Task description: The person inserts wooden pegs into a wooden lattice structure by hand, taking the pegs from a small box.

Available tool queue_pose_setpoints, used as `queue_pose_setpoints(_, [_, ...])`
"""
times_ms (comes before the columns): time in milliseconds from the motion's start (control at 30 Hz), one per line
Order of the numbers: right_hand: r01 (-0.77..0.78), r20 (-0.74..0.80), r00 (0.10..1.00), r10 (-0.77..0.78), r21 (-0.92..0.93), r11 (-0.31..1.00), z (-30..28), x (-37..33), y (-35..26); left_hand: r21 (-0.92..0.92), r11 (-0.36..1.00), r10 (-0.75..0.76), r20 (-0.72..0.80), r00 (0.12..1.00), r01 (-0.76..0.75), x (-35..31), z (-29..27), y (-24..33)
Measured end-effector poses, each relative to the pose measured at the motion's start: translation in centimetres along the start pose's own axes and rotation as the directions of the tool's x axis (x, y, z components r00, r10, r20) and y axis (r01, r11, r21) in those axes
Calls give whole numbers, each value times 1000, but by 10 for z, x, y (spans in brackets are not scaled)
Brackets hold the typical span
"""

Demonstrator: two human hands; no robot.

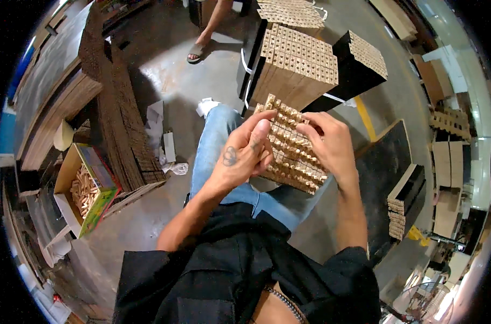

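A bundle of pale, drilled wooden strips studded with rows of short pegs [291,148] sits at the knees of a worker in light-blue denim jeans [217,127], just in front of a tall stack of similar light-wood strips [299,59]. The bundle looks stiff and fairly weighty, its projecting pegs likely to snag or loosen; the plain outer sides seem the safest hold. The tattooed left hand [244,150] angles in over the near-left edge, thumb raised, fingers half curled; the right hand [332,141] arches over the far-right corner, fingers bent down. The hands are apart; whether either pinches a peg cannot be told.
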State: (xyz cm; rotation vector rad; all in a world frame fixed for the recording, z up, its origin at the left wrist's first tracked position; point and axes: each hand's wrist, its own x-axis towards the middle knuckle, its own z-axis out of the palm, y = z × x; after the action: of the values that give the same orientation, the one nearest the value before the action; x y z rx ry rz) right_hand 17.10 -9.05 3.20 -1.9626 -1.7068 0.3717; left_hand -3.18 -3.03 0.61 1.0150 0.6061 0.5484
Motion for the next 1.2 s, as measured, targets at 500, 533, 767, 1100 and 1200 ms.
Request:
queue_pose_setpoints(500, [-68, -65, 992, 112, 477, 876, 18, -62, -66, 269, 957, 147, -121, 982, -110, 0, 19, -19])
queue_pose_setpoints(533, [-121, -27, 987, 159, 523, 844, 21, -63, -62, 269, 957, 149, -121, 982, -112, 2, 19, -21])
queue_pose_setpoints(767, [-85, -346, 869, 353, 600, 795, 20, -13, 37, 88, 995, 44, -62, 997, -39, -1, 18, -13])
queue_pose_setpoints(1100, [-70, -251, 963, 97, 114, 991, 29, 1, 47, -72, 995, 54, -113, 992, -62, -2, -4, -15])
queue_pose_setpoints(1200, [-68, -224, 972, 71, 21, 997, 29, -3, 42, -108, 991, 65, -115, 991, -77, -1, -5, -12])
